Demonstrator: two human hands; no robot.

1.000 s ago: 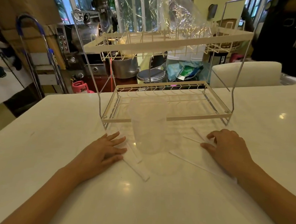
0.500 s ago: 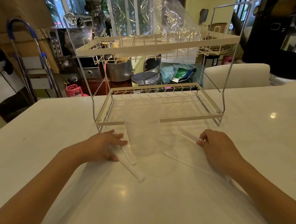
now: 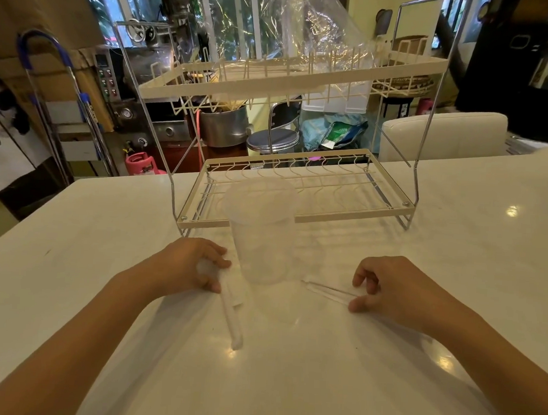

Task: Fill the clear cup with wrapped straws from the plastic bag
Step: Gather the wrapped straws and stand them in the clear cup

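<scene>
The clear cup (image 3: 260, 235) stands upright on the white table, between my hands and just in front of the rack. My left hand (image 3: 184, 266) is curled over the upper ends of white wrapped straws (image 3: 232, 316) that lie to the cup's left and stick out toward me. My right hand (image 3: 392, 286) pinches thin wrapped straws (image 3: 328, 291) lying flat to the right of the cup. The crumpled clear plastic bag (image 3: 320, 35) rests on the rack's top shelf.
A cream two-tier wire dish rack (image 3: 297, 218) stands on the white table (image 3: 289, 382) right behind the cup. Beyond the table's far edge are a white chair back (image 3: 441, 133), a metal pot, a stool and a pink canister.
Both hands went from lying flat to curling around the straws beside the cup. The right hand drew its straws closer to the cup. The left bundle now points toward me.
</scene>
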